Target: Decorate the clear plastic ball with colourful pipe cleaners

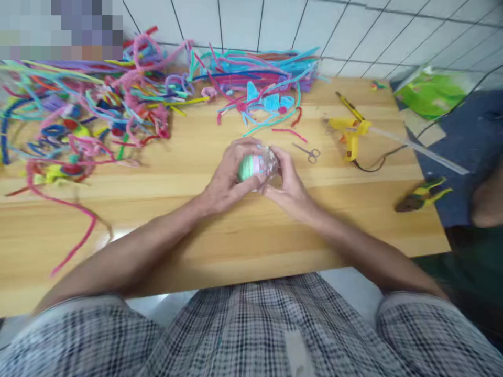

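Between my two hands, above the middle of the wooden table, is a small rounded bundle (251, 166) with green, white and lilac stripes. Its right part looks like shiny clear plastic; its exact kind I cannot tell. My left hand (231, 175) wraps round its left side, with the thumb across the front. Curled against its right side, my right hand (287, 180) touches the clear part. Small scissors (308, 152) lie just right of my right hand. Behind the bundle are a short pink pipe cleaner (290, 133) and a light blue fuzzy shape (271, 100).
Tangled pipe cleaners (129, 99) cover the table's back left. A yellow glue gun (349, 133) with a clear stick and cable, a yellow cutter knife (349, 106) and pliers (422, 196) lie right. A green plastic bag (430, 94) sits beyond the right edge, near another person's arm (487, 199).
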Tool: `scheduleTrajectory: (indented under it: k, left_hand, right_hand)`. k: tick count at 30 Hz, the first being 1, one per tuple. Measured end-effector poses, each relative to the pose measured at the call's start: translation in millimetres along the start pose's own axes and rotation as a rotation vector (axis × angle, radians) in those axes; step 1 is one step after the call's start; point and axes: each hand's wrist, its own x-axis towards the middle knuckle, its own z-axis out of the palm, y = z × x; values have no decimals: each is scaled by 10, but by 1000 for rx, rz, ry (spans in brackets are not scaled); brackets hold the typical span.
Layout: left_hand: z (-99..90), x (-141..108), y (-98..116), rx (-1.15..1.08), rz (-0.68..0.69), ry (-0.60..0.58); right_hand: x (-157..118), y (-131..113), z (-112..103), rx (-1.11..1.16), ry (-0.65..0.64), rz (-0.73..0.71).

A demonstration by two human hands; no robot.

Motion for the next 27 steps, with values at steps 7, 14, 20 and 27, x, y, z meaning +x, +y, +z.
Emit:
scheduleTrajectory:
  k: [7,14,20,27]
  left_hand:
    - [-64,14,27,-77,-158,-44]
    - [-139,44,42,-164,-286,-63]
    - [-193,76,-27,-241,-389,-26]
    - [-188,33,-94,-208,-281,-13]
  right_hand:
    - [-14,30,14,-37,30,-86]
    - [-46,73,39,-106,55,-148]
    - [-7,209,36,-151,26,-245]
    - [21,314,70,-176,80,-305]
